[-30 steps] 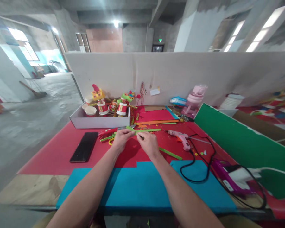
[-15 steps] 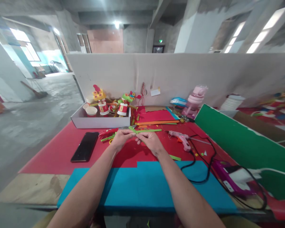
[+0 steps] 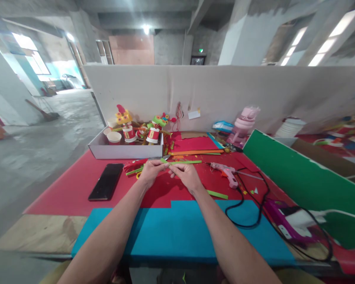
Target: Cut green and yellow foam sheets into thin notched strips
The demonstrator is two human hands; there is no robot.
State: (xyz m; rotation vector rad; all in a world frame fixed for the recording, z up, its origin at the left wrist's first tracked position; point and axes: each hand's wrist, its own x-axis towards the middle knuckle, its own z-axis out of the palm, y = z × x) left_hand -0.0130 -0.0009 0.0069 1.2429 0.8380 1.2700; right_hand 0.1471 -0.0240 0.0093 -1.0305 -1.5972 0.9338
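Observation:
Over the red-covered part of the table, both hands pinch a narrow green paper strip (image 3: 165,161) at fingertip height. My left hand (image 3: 151,172) has thumb and forefinger closed on its left part. My right hand (image 3: 185,175) grips it just beside, the fingertips of the two hands nearly touching. The fingers cover much of the strip. Behind the right hand a green length (image 3: 192,161) runs rightward; whether it joins the held piece I cannot tell. Another green strip (image 3: 218,194) shows past my right forearm. Yellow-handled scissors (image 3: 138,174) lie partly hidden by my left hand.
A black phone (image 3: 106,182) lies to the left. Behind it, a white box (image 3: 126,152) holds paper cups and cup figures. On the right are a pink glue gun (image 3: 226,172) with a black cord, a purple power strip (image 3: 286,223) and a green board (image 3: 298,189).
Both hands stay nearly in place, with small finger shifts. The held strip lies flatter between them. More of the green strip by my right forearm shows.

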